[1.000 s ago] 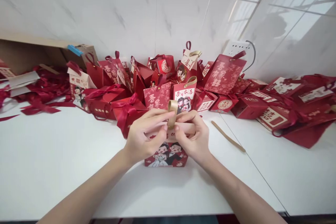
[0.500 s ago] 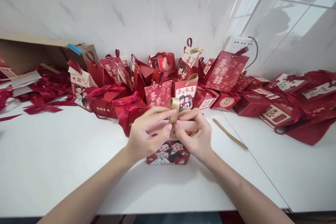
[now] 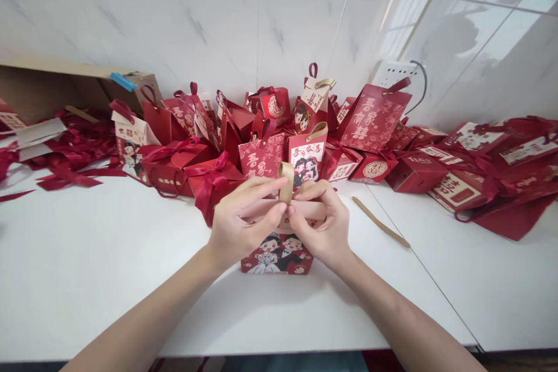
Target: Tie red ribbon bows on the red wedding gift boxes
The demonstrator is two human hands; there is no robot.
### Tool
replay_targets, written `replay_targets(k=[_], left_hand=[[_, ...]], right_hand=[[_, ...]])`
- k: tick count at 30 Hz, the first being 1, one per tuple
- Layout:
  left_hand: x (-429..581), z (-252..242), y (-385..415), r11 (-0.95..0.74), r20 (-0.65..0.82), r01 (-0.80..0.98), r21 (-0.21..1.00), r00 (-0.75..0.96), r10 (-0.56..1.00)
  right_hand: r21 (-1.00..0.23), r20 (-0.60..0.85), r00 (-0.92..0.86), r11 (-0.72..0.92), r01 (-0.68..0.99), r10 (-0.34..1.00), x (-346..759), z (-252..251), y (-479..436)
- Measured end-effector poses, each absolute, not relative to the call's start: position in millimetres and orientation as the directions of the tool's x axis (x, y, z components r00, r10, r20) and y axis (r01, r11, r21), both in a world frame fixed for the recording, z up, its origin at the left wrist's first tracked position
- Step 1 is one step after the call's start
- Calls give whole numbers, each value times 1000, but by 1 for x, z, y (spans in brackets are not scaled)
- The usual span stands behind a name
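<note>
A small red and cream gift box (image 3: 276,256) with a cartoon bride and groom stands upright on the white table in front of me. From its top rises a looped gold ribbon (image 3: 286,179). My left hand (image 3: 244,224) is closed at the box's top left, thumb and fingers pinching at the ribbon's base. On the right side my right hand (image 3: 322,221) pinches the top edge against the ribbon, its thumb tip close to the left thumb. Fingers cover much of the box's upper part and whatever fastens the ribbon.
A loose gold ribbon strip (image 3: 381,222) lies to the right. Many finished-looking red boxes (image 3: 375,119) crowd along the tiled wall. At left are a cardboard carton (image 3: 52,78) and heaped red ribbons (image 3: 72,177). A white power strip (image 3: 394,74) stands behind.
Both hands keep their pinch at the ribbon's base, with only tiny finger shifts. The whole view has slid very slightly.
</note>
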State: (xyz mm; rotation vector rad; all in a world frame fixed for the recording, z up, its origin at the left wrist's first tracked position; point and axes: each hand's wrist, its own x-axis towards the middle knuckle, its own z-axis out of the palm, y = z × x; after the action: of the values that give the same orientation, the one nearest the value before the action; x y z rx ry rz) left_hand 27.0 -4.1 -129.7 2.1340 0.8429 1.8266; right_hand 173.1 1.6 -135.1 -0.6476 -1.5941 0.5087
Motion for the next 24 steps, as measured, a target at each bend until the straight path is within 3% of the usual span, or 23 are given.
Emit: replay_targets(k=[6, 24], left_hand=[[26, -130, -5, -815, 816, 217, 537, 110, 567], [27, -128, -5, -818, 830, 265, 511, 96, 549]], right_hand=[[-671, 731, -74, 735, 102, 678, 174, -136, 2], [-675, 728, -81, 733, 83, 680, 175, -134, 2]])
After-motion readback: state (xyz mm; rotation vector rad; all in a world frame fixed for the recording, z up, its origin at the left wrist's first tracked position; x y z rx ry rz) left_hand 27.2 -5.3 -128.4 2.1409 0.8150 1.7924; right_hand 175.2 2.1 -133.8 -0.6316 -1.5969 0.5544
